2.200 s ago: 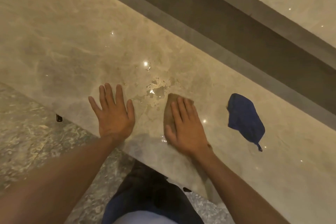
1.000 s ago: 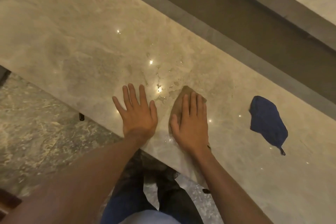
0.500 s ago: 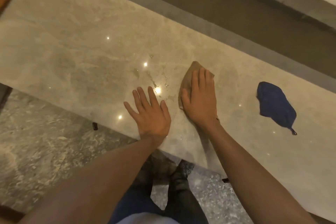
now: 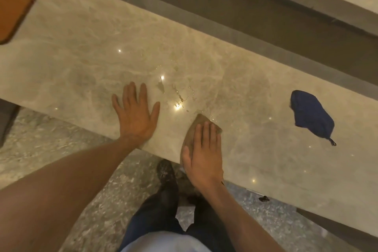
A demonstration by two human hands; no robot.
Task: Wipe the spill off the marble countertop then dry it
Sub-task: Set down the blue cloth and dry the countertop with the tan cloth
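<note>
A beige marble countertop (image 4: 81,67) runs across the view. Small streaks and drops of spill (image 4: 178,94) glisten near its middle. My right hand (image 4: 204,153) lies flat on a brown cloth (image 4: 194,127) at the counter's near edge, just below and right of the drops. Only the cloth's top and left side show past my fingers. My left hand (image 4: 136,116) rests flat on the bare marble to the left of the spill, fingers spread, holding nothing. A crumpled blue cloth (image 4: 311,116) lies on the counter further right, untouched.
An orange-brown tray (image 4: 14,4) sits at the counter's far left corner. Behind the counter runs a dark recessed channel (image 4: 245,10). Below the near edge are the speckled floor (image 4: 61,149) and my legs and a shoe (image 4: 165,170).
My right hand has pulled the brown cloth back from the spill toward the near edge of the counter. My left hand stays flat on the marble. The view has shifted right.
</note>
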